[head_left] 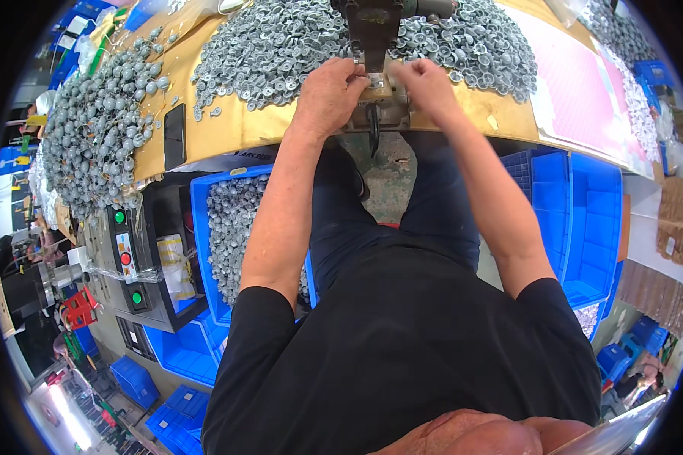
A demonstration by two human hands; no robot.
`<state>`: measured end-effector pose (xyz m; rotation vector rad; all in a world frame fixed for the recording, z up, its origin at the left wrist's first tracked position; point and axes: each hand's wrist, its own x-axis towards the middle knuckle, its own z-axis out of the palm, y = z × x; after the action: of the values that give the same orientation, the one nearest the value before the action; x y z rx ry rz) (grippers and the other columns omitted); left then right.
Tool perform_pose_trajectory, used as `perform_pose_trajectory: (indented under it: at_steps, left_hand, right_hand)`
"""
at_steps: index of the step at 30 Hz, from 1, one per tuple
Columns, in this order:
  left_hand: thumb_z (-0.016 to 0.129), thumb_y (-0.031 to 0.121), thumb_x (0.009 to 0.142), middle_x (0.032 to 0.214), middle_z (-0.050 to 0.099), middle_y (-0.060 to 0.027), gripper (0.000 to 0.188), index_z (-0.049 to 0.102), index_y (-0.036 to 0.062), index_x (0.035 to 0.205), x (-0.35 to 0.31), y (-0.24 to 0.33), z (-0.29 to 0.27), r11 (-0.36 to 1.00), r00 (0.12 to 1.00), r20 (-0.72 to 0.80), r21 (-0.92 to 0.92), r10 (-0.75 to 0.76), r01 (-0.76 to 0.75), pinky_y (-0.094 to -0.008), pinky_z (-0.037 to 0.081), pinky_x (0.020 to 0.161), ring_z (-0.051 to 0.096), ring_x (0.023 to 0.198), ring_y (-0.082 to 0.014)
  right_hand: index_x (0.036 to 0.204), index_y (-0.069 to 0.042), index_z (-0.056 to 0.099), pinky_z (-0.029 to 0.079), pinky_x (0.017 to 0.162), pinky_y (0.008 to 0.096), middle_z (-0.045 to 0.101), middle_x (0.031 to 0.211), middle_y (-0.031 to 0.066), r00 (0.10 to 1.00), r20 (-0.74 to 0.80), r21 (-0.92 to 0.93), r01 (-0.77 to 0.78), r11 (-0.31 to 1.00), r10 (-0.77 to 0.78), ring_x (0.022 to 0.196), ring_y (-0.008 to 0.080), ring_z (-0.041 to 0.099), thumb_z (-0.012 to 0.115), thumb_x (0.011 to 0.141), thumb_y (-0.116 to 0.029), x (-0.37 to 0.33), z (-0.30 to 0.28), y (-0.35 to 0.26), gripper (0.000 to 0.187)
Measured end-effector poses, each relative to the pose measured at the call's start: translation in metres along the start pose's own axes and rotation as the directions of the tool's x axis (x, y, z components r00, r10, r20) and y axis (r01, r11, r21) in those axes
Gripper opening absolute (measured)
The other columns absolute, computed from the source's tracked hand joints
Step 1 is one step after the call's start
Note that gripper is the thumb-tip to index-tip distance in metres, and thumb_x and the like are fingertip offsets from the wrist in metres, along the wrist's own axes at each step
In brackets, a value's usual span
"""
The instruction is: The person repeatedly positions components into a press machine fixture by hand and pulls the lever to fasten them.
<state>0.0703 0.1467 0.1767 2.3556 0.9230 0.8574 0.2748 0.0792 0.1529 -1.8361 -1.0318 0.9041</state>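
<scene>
Both forearms reach up to a dark bench press [373, 34] at the far middle of the table. My left hand [329, 97] is at the left of the press's small metal work plate [376, 92], its fingertips bent together by the tool; what they hold, if anything, is too small to make out. On the other side, my right hand [428, 88] has its fingers curled in a pinch close to the plate, and any part in them is hidden. Loose grey round plastic caps [265, 45] lie heaped left of the press, with another heap of caps [478, 49] on its right.
Grey balls [99, 121] are piled at the left, beside a black phone [174, 136]. A blue crate [231, 227] of grey parts stands by my left leg; blue crates [590, 227] are at my right. A control box [125, 258] with green and red buttons sits left.
</scene>
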Motion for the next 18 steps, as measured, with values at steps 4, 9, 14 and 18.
perform_pose_trajectory:
  at_steps: [4, 9, 14, 18]
  left_hand:
    - [0.076, 0.018, 0.089, 0.096, 0.071, -0.0181, 0.022, 0.074, -0.0001, 0.101, -0.003, -0.002, -0.005, 1.000, 1.000, 0.008, 0.008, -0.016, 0.016, -0.0422, 0.054, 0.081, 0.070, 0.091, -0.0363]
    - [0.073, 0.020, 0.090, 0.097, 0.070, -0.0174, 0.020, 0.074, 0.0018, 0.097, 0.004, 0.004, -0.001, 0.998, 0.998, 0.042, -0.034, -0.043, 0.044, -0.0461, 0.054, 0.085, 0.068, 0.094, -0.0385]
    - [0.074, 0.023, 0.089, 0.093, 0.069, -0.0161, 0.023, 0.075, 0.0025, 0.101, -0.010, -0.001, -0.009, 0.994, 0.993, 0.043, -0.030, -0.108, 0.110, -0.0445, 0.054, 0.081, 0.068, 0.088, -0.0355]
    - [0.075, 0.024, 0.088, 0.090, 0.069, -0.0153, 0.025, 0.076, 0.0036, 0.103, -0.013, -0.002, 0.001, 0.992, 0.993, 0.017, -0.045, -0.121, 0.122, -0.0438, 0.054, 0.078, 0.068, 0.086, -0.0340]
  right_hand:
    - [0.106, 0.002, 0.067, 0.056, 0.087, 0.0397, 0.072, 0.097, 0.0110, 0.941, 0.102, 0.724, 0.151, 0.673, -0.321, 0.090, 0.0241, 0.069, 0.055, 0.101, -0.023, 0.046, -0.060, -0.069, 0.028]
    - [0.097, -0.002, 0.064, 0.048, 0.056, 0.0242, 0.062, 0.071, 0.0036, 0.947, -0.092, 0.642, 0.293, 0.708, -0.308, 0.058, 0.0138, 0.058, 0.040, 0.111, -0.054, 0.026, -0.090, -0.204, 0.059]
    - [0.089, -0.003, 0.065, 0.050, 0.058, 0.0294, 0.061, 0.072, 0.0063, 0.662, -0.215, 0.271, 0.746, 0.608, -0.718, 0.061, 0.0169, 0.060, 0.052, 0.106, -0.045, -0.077, -0.072, -0.201, 0.046]
    - [0.077, -0.005, 0.067, 0.055, 0.077, 0.0420, 0.067, 0.077, 0.0147, 0.178, -0.064, -0.292, 0.938, 0.189, -0.982, 0.071, 0.0295, 0.066, 0.059, 0.093, -0.030, -0.102, -0.060, -0.115, 0.030]
